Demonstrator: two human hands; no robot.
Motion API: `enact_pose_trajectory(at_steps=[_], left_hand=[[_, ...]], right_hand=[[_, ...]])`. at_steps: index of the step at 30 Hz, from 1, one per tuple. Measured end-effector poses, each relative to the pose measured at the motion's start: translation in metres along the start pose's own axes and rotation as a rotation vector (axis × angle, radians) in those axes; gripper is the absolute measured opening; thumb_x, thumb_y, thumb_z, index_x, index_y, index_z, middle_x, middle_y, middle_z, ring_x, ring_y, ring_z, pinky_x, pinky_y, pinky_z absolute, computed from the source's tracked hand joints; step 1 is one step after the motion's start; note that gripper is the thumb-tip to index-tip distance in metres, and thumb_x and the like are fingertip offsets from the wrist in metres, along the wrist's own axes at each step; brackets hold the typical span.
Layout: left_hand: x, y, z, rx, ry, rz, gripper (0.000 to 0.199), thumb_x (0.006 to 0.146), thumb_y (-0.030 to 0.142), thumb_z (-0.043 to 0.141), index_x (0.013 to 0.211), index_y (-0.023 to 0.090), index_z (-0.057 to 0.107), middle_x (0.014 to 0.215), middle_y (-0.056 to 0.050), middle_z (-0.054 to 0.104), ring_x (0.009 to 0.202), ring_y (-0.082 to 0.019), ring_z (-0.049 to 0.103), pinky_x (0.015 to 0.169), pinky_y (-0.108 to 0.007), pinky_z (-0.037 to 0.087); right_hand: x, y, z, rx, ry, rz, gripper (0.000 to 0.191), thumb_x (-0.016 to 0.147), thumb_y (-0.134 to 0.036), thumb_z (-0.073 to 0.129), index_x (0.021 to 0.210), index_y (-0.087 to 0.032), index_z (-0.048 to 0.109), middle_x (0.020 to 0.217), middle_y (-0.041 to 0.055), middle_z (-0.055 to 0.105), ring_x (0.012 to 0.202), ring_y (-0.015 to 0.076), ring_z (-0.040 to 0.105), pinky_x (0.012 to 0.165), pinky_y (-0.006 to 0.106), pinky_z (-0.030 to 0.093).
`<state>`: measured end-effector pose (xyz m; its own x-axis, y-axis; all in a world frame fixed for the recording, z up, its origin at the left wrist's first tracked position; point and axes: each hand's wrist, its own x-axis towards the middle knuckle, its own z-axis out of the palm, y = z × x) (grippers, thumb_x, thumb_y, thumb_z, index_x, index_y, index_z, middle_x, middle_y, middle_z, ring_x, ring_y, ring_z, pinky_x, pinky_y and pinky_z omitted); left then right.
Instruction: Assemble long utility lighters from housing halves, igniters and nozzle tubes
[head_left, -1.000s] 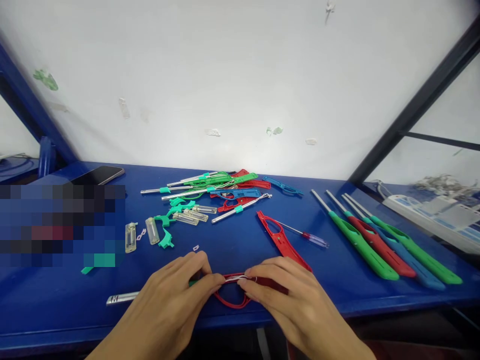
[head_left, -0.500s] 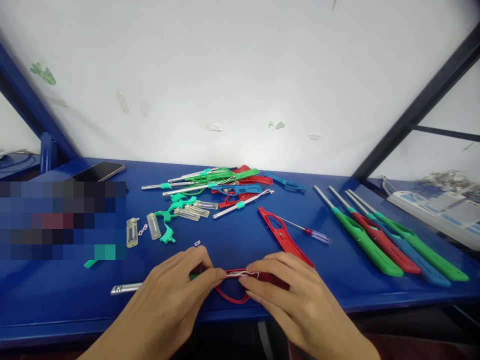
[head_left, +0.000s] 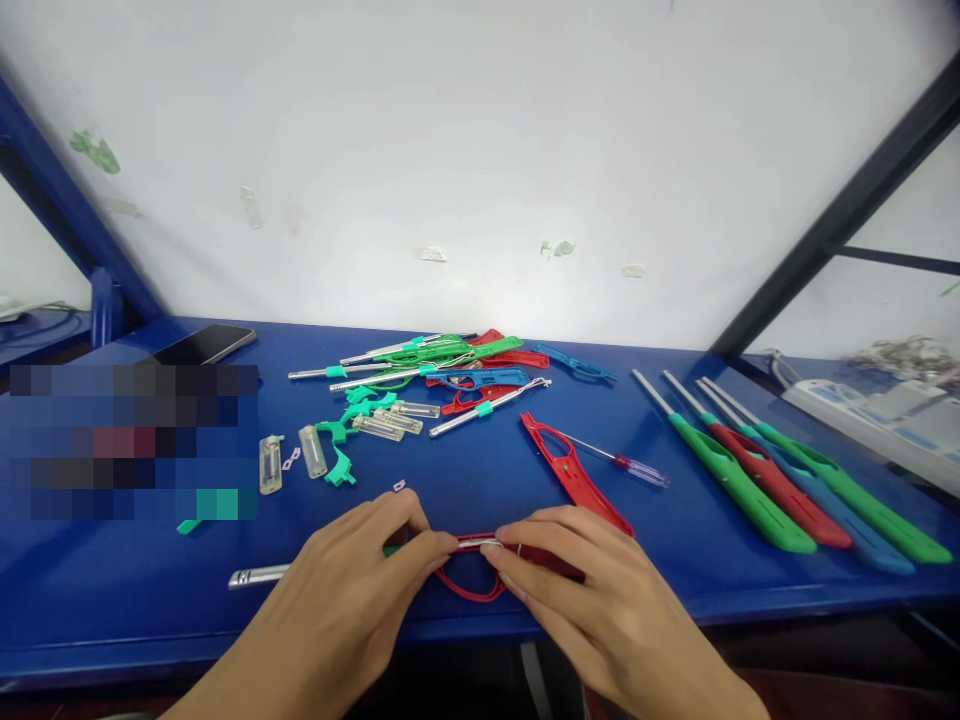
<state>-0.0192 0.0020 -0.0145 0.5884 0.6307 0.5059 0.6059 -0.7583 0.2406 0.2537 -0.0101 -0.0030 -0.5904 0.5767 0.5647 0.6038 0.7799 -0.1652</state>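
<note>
At the table's front edge, a red lighter casing half [head_left: 474, 597] with a finger loop lies between both hands. My left hand [head_left: 356, 580] is closed, thumb and fingers pinching the casing's left end. A silver lighter tube [head_left: 259, 576] sticks out to the left beyond that hand. My right hand [head_left: 600, 590] is closed around the casing's right part, and its thumb and index finger press a thin white wire [head_left: 472, 544] along the upper channel. My palms and fingers hide much of the casing. Another red casing half [head_left: 581, 488] lies just behind my right hand.
Finished-looking lighters [head_left: 750, 485] lie in a row at right, near a power strip [head_left: 862, 420]. A screwdriver [head_left: 643, 472] sits right of centre. Clear fuel tanks [head_left: 270, 466], teal triggers [head_left: 341, 466], loose casings and tubes [head_left: 484, 378] spread behind my hands. A phone [head_left: 206, 345] lies far left.
The white wire, looser and bowed before, now lies straighter along the casing's channel. My right thumb and fingers have shifted slightly against it. The whole view has moved a little.
</note>
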Motion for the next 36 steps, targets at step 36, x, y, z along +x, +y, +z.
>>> enact_pose_trajectory(at_steps=[36], left_hand=[[0.0081, 0.0055, -0.0094, 0.167, 0.040, 0.129, 0.042, 0.100, -0.003, 0.042, 0.123, 0.019, 0.069, 0.095, -0.002, 0.070, 0.074, -0.016, 0.066, 0.070, -0.029, 0.061]], right_hand=[[0.0035, -0.0018, -0.0009, -0.010, 0.019, 0.015, 0.033, 0.116, -0.025, 0.047, 0.129, -0.023, 0.078, 0.120, 0.0017, 0.084, 0.106, 0.0187, 0.077, 0.095, 0.032, 0.064]])
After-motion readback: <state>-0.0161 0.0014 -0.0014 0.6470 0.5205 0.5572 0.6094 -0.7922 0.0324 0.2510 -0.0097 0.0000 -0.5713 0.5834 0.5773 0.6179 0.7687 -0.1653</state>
